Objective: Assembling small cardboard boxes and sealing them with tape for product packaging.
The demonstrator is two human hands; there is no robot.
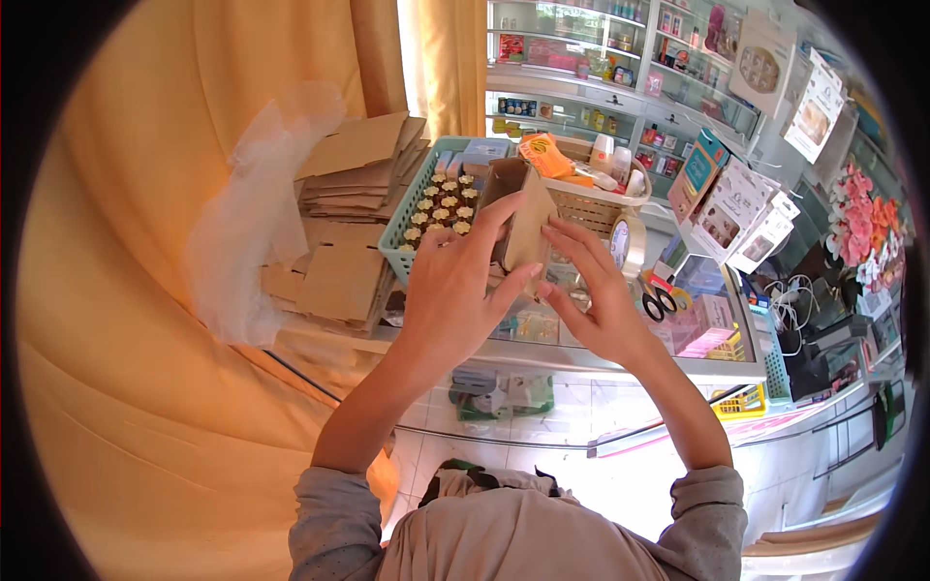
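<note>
A small brown cardboard box (pixel 531 228), its dark inside showing at the top, is held up over the glass counter (pixel 572 360). My left hand (pixel 450 281) grips it from the left, with the index finger along its upper side and the thumb at its lower edge. The fingertips of my right hand (pixel 601 295) press on its right face, thumb near the bottom corner. Just behind my left hand, a teal basket (pixel 395 259) holds several small dark bottles (pixel 444 203) with gold flower-shaped caps. Flattened cardboard boxes (pixel 339 281) are stacked to the left.
Clear plastic wrap (pixel 242 223) hangs by the yellow curtain (pixel 116 320). Right of the box are a tape roll (pixel 630 244), black-handled scissors (pixel 659 302) and a pink box (pixel 705 324). A tan basket (pixel 593 200) with an orange packet (pixel 545 155) stands behind. Glass shelves (pixel 572 73) line the back.
</note>
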